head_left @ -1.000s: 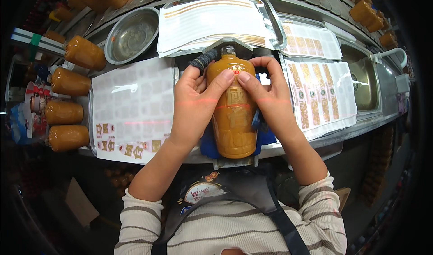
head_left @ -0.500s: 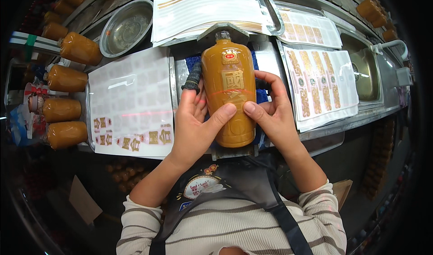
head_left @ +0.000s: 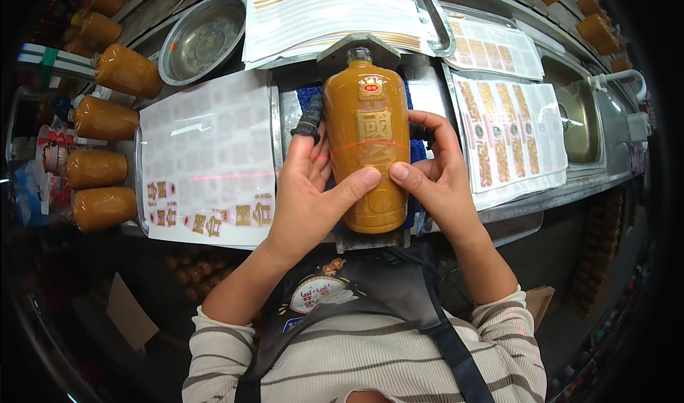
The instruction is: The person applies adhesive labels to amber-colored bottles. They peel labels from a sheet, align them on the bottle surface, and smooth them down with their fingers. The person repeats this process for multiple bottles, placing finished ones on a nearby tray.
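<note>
A glossy amber-brown bottle (head_left: 365, 150) lies on its back in a metal stand (head_left: 355, 245), neck pointing away from me. Raised gold characters and a small red emblem run down its front, and a thin red light line crosses it. My left hand (head_left: 311, 182) is closed round its left side, thumb pressed on the lower front. On the opposite side my right hand (head_left: 434, 178) grips it too, its thumb close to the other one. Dark covers wrap some fingertips of both hands. Blue cloth (head_left: 306, 96) shows beneath the bottle.
On the left lies a white decal sheet (head_left: 206, 139) with several gold pieces, beside a row of brown bottles (head_left: 107, 118). A metal bowl (head_left: 201, 41) and striped sheets (head_left: 328, 11) stand behind. Gold-patterned sheets (head_left: 509, 136) and a sink (head_left: 581, 132) are on the right.
The whole view has shifted slightly, so the bottle appears a little further right. Both hands keep the same hold, thumbs on its lower front.
</note>
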### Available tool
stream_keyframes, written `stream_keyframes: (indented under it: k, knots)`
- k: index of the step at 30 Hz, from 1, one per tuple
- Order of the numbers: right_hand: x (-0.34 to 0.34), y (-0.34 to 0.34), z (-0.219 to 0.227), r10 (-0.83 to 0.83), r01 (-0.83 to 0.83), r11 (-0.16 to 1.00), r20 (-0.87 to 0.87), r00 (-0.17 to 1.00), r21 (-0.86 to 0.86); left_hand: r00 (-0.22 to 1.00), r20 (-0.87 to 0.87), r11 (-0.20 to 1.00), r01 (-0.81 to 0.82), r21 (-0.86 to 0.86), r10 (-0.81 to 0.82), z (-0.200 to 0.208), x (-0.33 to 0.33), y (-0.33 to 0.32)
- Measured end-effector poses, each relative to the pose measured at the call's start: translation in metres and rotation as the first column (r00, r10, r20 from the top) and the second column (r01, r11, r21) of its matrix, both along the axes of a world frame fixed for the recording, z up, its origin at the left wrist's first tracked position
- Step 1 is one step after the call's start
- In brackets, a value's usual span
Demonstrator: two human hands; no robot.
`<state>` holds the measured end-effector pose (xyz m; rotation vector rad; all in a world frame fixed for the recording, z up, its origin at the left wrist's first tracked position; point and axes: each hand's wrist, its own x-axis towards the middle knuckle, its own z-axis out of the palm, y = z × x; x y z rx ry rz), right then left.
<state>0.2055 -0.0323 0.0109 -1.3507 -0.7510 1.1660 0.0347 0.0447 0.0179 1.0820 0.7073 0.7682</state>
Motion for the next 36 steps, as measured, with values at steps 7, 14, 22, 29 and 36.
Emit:
stream_keyframes:
  k: [7, 14, 22, 29, 36]
  knots:
    - [0.004, 0.015, 0.013, -0.053, 0.048, 0.998, -0.114, 0.992, -0.049, 0.998, 0.062, 0.998, -0.001, -0.059, 0.004, 0.007, 0.005, 0.012]
    - [-0.001, 0.026, 0.01, -0.054, 0.054, 0.998, 0.022, 0.998, -0.011, 0.996, 0.046, 0.995, -0.079, -0.063, 0.082, 0.006, 0.016, 0.019]
    - [0.0, 0.028, 0.014, -0.066, 0.066, 0.998, -0.026, 0.997, -0.01, 0.997, 0.051, 0.996, -0.061, -0.068, 0.065, 0.004, 0.014, 0.022]
    - [0.003, 0.042, 0.009, -0.083, 0.083, 0.997, 0.097, 0.992, 0.013, 0.997, 0.009, 0.997, -0.072, -0.04, 0.073, 0.008, 0.021, 0.032]
    - [0.005, 0.036, 0.01, -0.061, 0.061, 0.998, 0.007, 0.998, 0.012, 0.997, -0.008, 0.996, -0.073, -0.047, 0.073, 0.014, 0.021, 0.029]
